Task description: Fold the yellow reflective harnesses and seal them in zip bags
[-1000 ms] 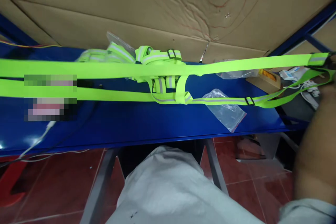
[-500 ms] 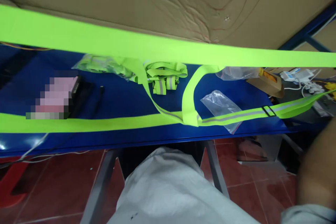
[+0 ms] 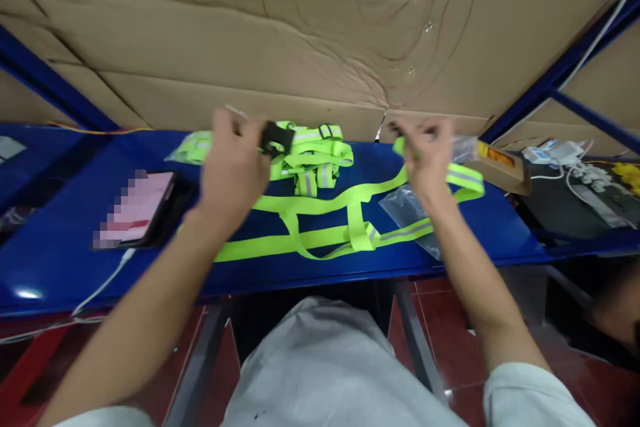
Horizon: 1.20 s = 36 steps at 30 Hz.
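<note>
My left hand (image 3: 234, 163) is closed on a black plastic buckle (image 3: 277, 139) above the table. My right hand (image 3: 427, 157) pinches the end of a neon yellow-green reflective strap (image 3: 320, 205); a small dark piece shows at its fingertips, too blurred to make out. The strap droops between both hands, and its lower band and cross loops lie on the blue table (image 3: 320, 273). Behind it sits a pile of similar folded straps (image 3: 315, 150) with grey stripes. A clear plastic bag (image 3: 400, 207) lies partly under the strap, close to my right forearm.
A phone-like device (image 3: 145, 207) with a pink screen and a white cable lies on the left. Cardboard (image 3: 200, 33) forms the back wall between blue posts. At the right are an open cardboard box (image 3: 503, 170), white chargers (image 3: 565, 152) and yellow items (image 3: 627, 177).
The strap was stretched taut across the whole view; now it hangs slack and lower. Both hands have come into view and drawn inward over the table.
</note>
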Tool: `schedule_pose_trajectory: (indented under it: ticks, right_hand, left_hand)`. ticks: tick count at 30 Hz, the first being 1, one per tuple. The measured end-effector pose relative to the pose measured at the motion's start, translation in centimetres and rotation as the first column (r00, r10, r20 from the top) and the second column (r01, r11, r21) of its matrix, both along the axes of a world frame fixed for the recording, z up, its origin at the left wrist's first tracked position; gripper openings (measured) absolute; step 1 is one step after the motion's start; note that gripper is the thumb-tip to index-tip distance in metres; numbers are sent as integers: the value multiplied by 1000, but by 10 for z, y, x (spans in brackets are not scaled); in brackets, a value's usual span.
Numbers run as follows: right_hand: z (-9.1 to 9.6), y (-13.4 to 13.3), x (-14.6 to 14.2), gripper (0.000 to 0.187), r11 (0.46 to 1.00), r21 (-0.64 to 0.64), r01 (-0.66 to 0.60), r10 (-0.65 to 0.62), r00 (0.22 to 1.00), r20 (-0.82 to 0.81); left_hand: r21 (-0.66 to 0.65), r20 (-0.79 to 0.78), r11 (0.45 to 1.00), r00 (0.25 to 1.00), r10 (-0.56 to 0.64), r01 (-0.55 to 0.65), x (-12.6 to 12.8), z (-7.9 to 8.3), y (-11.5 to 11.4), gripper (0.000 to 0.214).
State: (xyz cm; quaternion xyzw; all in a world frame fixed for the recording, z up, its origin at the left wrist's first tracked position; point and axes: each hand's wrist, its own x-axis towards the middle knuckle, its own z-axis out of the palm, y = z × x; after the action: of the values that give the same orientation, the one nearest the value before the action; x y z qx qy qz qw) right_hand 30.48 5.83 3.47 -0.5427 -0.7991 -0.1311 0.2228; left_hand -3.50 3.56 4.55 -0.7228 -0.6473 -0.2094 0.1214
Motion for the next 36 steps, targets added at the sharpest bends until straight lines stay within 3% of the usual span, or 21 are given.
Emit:
schedule_pose_trajectory:
  ticks: [2,4,9,18,24,29,36]
  right_hand:
    - [-19,7,-46,55,997,75,11,-8,999,-39]
    - [-33,10,-73,58,992,116,-58,64,997,-49]
    - [-52,3,-85,68,987,93,-134,140,988,-64]
    - [-57,-3,-79,64,974,214,-72,99,988,-122]
    - [-60,-4,-89,63,993,99,-65,70,996,-51]
    - [-61,-1,-82,66,987,157,-30,50,991,-124]
    - [-69,0,-86,70,989,146,-29,43,995,-91]
  left_hand:
    - [-61,-35,998,999,-17,15,34,-16,7,66]
    - [-112,-53,994,999,-4,-2,59,-34,11,68]
    - [-202,-37,979,999,-11,3,72,-58,8,71]
    - [-225,13,974,1000,15,-11,64,-54,-2,71]
    - [-233,41,969,996,-75,83,71,-61,-5,73]
    - [-249,44,968,999,16,-4,64,-58,0,72]
    - [-244,75,969,997,-20,38,71,-61,2,72]
